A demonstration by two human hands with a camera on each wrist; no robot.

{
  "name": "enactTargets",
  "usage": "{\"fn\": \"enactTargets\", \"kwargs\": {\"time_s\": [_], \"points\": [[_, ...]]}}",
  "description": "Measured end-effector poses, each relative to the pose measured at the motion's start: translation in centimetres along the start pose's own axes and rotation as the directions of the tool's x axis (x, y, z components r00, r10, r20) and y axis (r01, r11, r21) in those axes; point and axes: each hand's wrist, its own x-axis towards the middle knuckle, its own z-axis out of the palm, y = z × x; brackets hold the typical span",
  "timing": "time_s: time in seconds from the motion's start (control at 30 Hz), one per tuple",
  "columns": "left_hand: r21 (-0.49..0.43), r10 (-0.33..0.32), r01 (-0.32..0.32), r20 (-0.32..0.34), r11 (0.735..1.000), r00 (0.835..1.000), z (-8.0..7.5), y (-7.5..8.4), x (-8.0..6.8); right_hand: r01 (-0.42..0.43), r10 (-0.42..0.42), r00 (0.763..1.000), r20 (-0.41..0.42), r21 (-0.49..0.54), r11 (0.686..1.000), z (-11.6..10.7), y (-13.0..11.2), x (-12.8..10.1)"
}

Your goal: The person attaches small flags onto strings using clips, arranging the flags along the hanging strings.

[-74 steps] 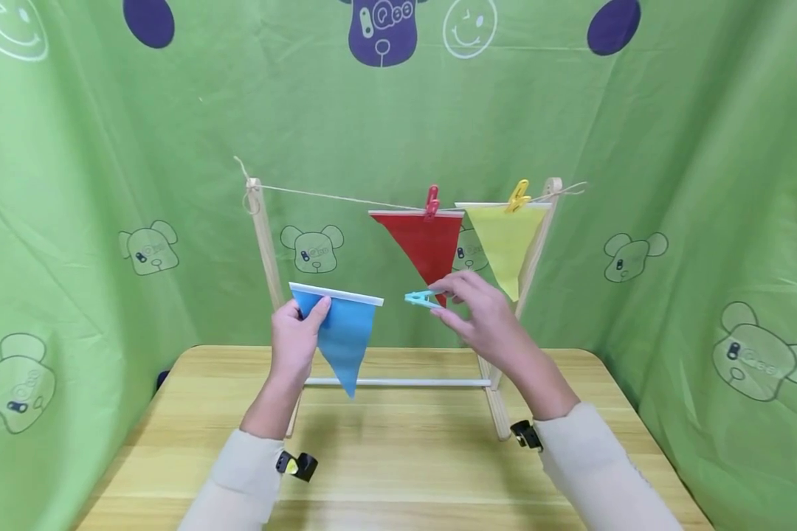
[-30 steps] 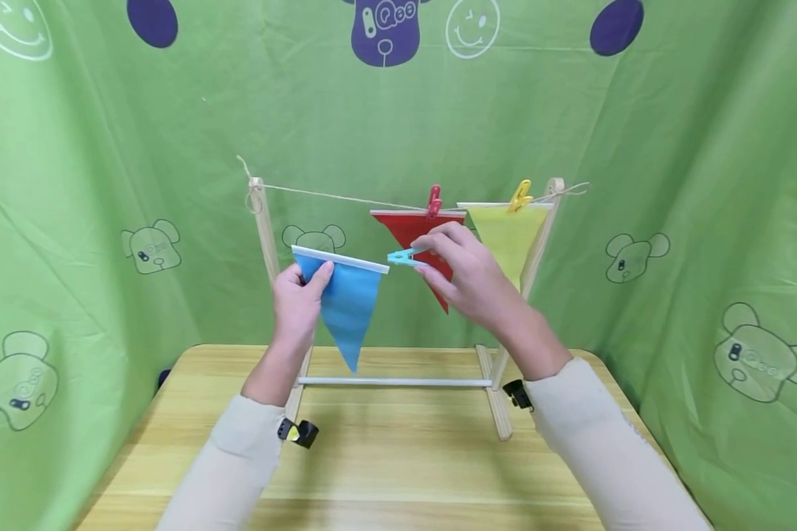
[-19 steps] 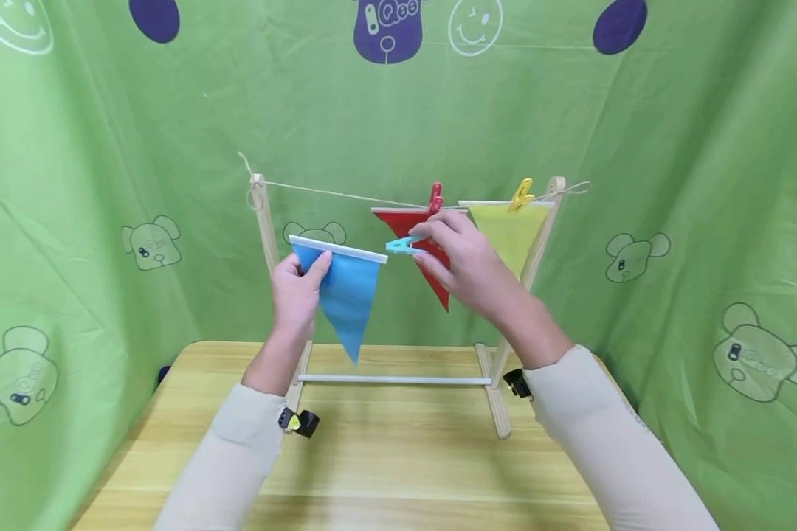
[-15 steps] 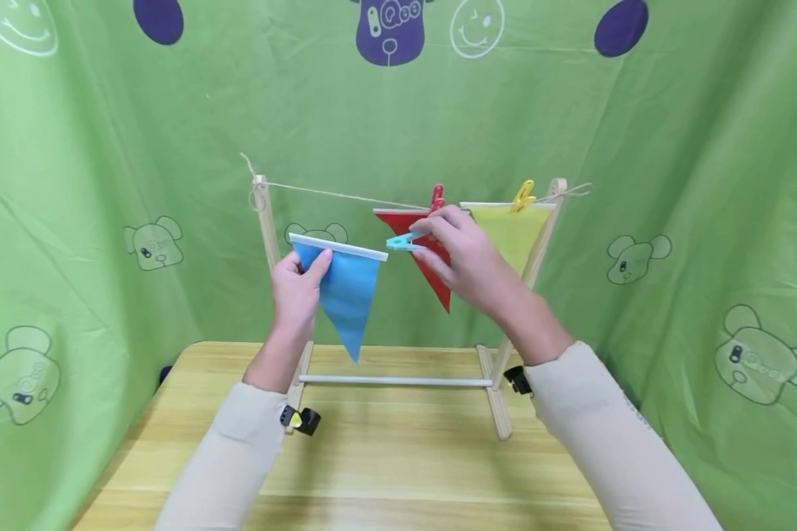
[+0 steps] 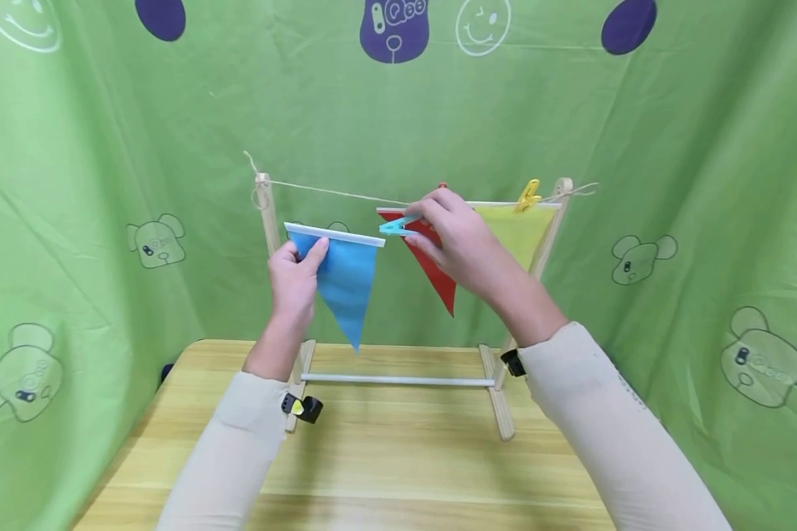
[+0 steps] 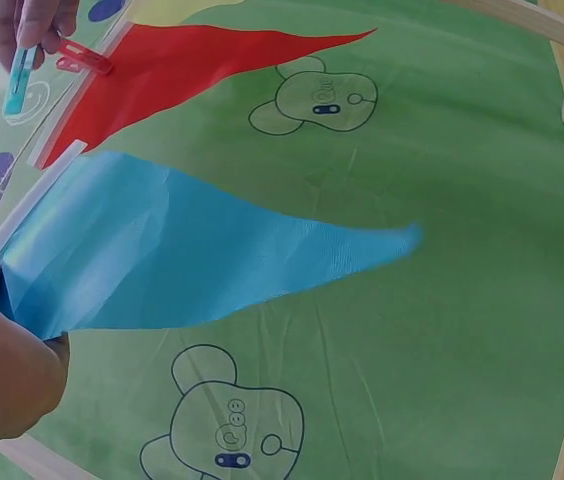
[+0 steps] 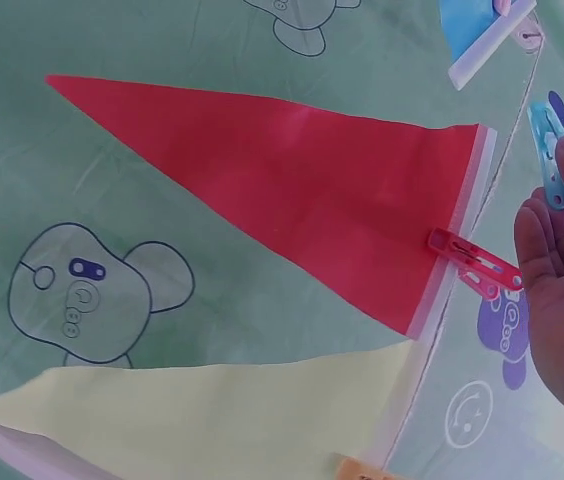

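My left hand (image 5: 294, 284) pinches a blue triangular pennant (image 5: 345, 276) near the left part of its white top strip, thumb in front. The pennant hangs point down, just below the string (image 5: 332, 191). Between thumb and fingertips, my right hand (image 5: 454, 236) pinches a light blue clothespin (image 5: 393, 227), its nose toward the pennant's upper right corner. Behind that hand, a red pennant (image 5: 438, 284) hangs from the string by a red clothespin (image 7: 474, 262), mostly covered in the head view. Farther right hangs a yellow pennant (image 5: 521, 228) with a yellow clothespin (image 5: 528, 195).
The string is tied between two wooden posts (image 5: 266, 214), which a white rod (image 5: 398, 380) joins low down. This stand is on a wooden table (image 5: 398, 457). A green printed curtain (image 5: 398, 125) surrounds the table at the back and sides.
Both hands have risen toward the string, carrying the blue pennant and the light blue clothespin. The right hand has also shifted left and now covers most of the red clothespin.
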Motion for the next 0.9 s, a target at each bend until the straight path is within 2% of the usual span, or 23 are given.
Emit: {"fn": "enactTargets", "kwargs": {"time_s": [0.23,0.6,0.77,0.9], "points": [[-0.023,-0.015,0.016,0.006,1.000,1.000,0.3,0.2,0.6,0.064,-0.064,0.998,0.007,-0.015,0.998,-0.3,-0.1,1.5],[-0.130,-0.026,0.026,0.007,0.991,1.000,0.6,0.7,1.5,0.070,-0.069,0.996,0.055,-0.034,0.997,-0.4,-0.4,3.6],[-0.150,-0.045,0.047,0.020,0.988,0.999,0.8,1.1,1.8,0.050,-0.045,0.997,0.068,-0.065,0.997,-0.5,-0.5,4.7],[-0.179,-0.032,0.038,0.035,0.983,0.999,0.9,1.2,2.3,0.013,-0.004,0.994,0.109,-0.087,0.996,-0.8,-0.5,5.8]]}}
